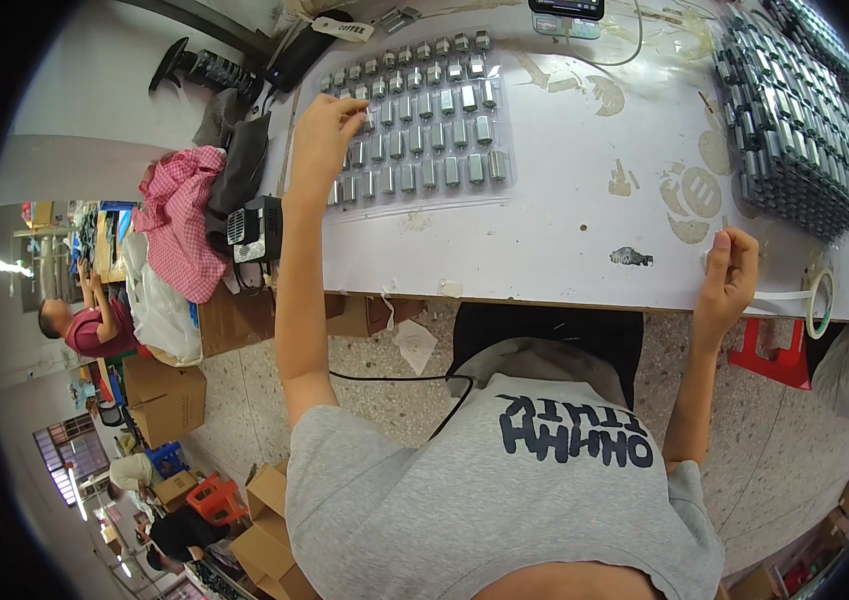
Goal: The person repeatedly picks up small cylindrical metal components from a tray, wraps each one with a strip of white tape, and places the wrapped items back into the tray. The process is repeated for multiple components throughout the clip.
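While metal pieces point(440, 137) point lengthwise away, the left hand point(325, 130) has an unclear hold; the right hand point(726, 284) curls.

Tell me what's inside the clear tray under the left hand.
Rows of small, shiny metal pieces sit in the clear tray. The left hand covers part of its left side; whatever lies beneath can't be seen.

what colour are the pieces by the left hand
The pieces are silvery grey, best seen in the head view.
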Motion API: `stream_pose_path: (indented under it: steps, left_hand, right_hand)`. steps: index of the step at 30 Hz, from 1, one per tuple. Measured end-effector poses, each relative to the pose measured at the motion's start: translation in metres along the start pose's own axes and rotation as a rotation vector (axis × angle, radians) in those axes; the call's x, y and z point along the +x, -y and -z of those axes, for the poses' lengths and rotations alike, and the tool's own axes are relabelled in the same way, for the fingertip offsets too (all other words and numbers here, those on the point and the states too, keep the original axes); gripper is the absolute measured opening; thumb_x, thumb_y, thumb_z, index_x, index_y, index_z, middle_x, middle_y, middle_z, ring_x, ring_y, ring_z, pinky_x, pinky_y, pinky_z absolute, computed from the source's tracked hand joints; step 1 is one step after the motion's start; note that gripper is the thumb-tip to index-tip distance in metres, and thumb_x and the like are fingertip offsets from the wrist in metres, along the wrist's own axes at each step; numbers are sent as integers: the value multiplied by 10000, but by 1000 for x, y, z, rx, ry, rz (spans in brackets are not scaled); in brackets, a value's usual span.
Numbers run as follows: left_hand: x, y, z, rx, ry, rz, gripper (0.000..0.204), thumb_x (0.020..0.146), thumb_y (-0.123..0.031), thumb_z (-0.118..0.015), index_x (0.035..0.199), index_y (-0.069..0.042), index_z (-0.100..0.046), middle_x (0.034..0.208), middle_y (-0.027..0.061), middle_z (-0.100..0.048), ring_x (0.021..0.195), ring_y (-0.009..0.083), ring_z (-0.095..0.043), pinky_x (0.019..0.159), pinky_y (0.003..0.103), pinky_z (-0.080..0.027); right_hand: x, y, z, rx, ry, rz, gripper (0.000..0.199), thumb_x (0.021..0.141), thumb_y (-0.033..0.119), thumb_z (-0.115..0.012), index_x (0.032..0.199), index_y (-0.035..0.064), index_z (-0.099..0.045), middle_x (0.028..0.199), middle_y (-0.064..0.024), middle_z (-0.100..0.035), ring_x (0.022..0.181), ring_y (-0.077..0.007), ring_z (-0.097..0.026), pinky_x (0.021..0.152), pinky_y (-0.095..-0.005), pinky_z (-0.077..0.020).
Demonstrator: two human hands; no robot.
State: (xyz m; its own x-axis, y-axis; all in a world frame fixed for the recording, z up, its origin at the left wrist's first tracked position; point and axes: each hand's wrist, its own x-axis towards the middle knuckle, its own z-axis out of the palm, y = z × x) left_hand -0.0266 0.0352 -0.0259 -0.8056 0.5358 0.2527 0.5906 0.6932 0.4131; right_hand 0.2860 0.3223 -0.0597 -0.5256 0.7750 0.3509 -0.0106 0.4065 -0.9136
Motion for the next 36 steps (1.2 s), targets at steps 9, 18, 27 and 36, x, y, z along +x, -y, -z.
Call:
stream_pose_path:
  steps: [9, 18, 27, 36]
  left_hand:
    - [-4, -12, -9, 254, -85, -29, 115, 767, -121, -580, 868, -66, -581, 875, 96, -532, 779, 223, -553, 677, 333, -443]
    - [1, -43, -17, 306, 16, -43, 180, 766, -188, -594, 927, -107, -588, 921, 42, -543, 845, 249, -545, 705, 363, -450]
    - [-3, -30, -14, 328, -3, -34, 237, 761, -200, -604, 943, -71, -525, 920, 116, -512, 879, 277, -525, 718, 372, -436]
    - [-6, -27, -15, -78, -12, -38, 206, 762, -30, -574, 951, -35, -491, 860, 112, -571, 755, 214, -567, 675, 297, -440]
  right_hand:
    - [2, 0, 0, 34, -1, -26, 106, 882, 107, -496, 883, 1, -506, 747, 26, -474, 628, -18, -374, 542, -155, -296]
    - [4, 0, 0, -22, -5, -25, 94, 874, 98, -503, 866, 5, -516, 733, 21, -478, 619, -26, -389, 533, -170, -314]
    - [1, 3, 1, 19, -5, -32, 96, 872, 101, -506, 869, 6, -517, 734, 17, -494, 646, -31, -432, 533, -175, -331]
    - [5, 3, 0, -58, -26, 50, 87, 843, 102, -541, 830, 20, -514, 553, -5, -447, 475, -51, -387, 425, -219, -300]
